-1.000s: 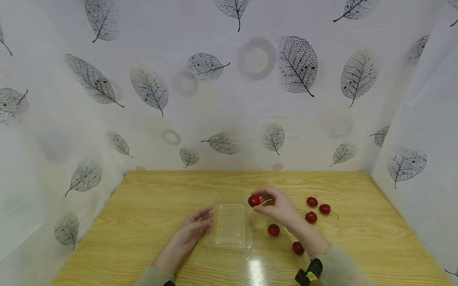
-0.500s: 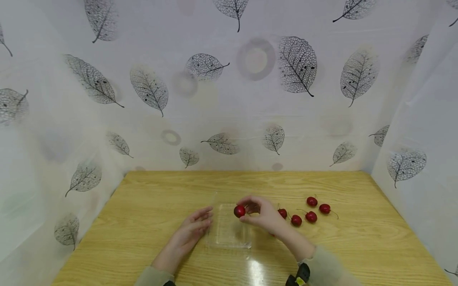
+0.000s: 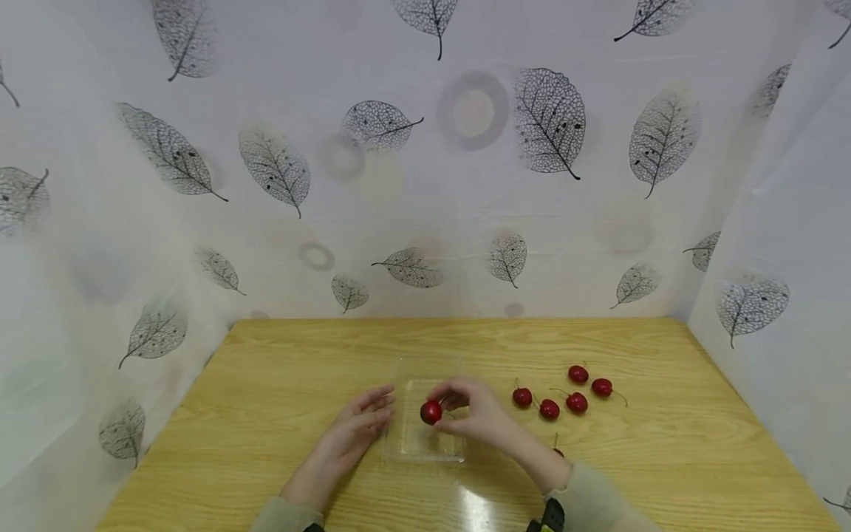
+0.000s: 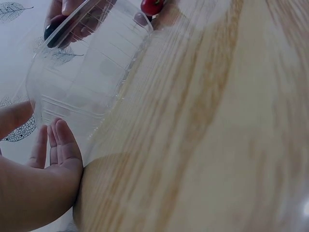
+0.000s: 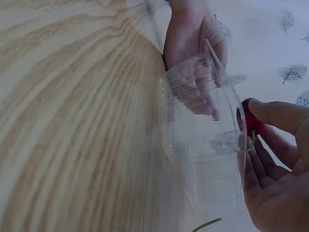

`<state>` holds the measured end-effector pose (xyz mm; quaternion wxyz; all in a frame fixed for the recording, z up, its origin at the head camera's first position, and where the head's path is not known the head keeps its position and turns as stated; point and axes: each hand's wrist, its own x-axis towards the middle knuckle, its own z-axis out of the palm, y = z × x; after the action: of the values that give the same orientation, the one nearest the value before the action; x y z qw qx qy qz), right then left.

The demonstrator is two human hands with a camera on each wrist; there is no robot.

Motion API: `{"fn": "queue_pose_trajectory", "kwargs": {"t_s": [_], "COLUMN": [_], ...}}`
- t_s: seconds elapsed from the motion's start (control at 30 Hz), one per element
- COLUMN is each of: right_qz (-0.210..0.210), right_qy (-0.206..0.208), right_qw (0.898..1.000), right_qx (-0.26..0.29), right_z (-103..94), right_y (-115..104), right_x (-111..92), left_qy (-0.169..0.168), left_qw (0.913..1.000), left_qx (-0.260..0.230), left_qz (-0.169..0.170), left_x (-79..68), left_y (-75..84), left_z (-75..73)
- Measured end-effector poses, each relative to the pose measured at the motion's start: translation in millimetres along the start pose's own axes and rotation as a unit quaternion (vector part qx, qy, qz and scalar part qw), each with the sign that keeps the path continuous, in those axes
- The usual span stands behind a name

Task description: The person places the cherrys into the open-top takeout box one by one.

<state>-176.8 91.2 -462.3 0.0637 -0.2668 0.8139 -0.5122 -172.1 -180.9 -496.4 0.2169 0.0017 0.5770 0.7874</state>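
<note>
A clear plastic container (image 3: 414,446) stands on the wooden table in front of me, its see-through walls showing in both wrist views. My right hand (image 3: 475,414) pinches a dark red cherry (image 3: 431,412) between thumb and fingers. The cherry is over the container in the head view; in the right wrist view it sits at the rim, its green stem (image 5: 252,140) hanging down. My left hand (image 3: 355,428) rests on the table at the container's left side, fingers extended along the wall, holding nothing.
Several red cherries with stems lie on the table to the right, among them one cherry (image 3: 521,397) nearest the container and one cherry (image 3: 601,387) farthest right. Another cherry (image 3: 558,453) is partly hidden by my right forearm. A leaf-patterned curtain (image 3: 425,185) surrounds the table (image 3: 299,355).
My right hand has carried the cherry left and downward, from the container's right edge to over its middle. Cherries behind the forearm have come into view. My left hand has stayed in place.
</note>
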Motion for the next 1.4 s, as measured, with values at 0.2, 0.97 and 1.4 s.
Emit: {"fn": "queue_pose_trajectory", "kwargs": {"t_s": [0.2,0.97,1.4], "right_qz": [-0.02,-0.11,-0.092], "right_qy": [-0.006,-0.018,-0.038], "right_qw": [0.999,0.96,0.959], "right_qx": [-0.038,-0.256,-0.263], "right_z": [6.1,22.0,21.8], "right_y": [1.6,1.6,-1.2], "right_x": [-0.1,0.3,1.1], "left_qy": [0.007,0.012,0.012], "left_qw": [1.0,0.9998,0.9999], "left_qx": [0.003,0.013,0.01], "left_qz": [-0.002,-0.003,-0.008], "left_x": [-0.8,-0.4,-0.2], "left_y": [0.4,0.1,-1.0], "left_z": [-0.1,-0.3,1.4]}}
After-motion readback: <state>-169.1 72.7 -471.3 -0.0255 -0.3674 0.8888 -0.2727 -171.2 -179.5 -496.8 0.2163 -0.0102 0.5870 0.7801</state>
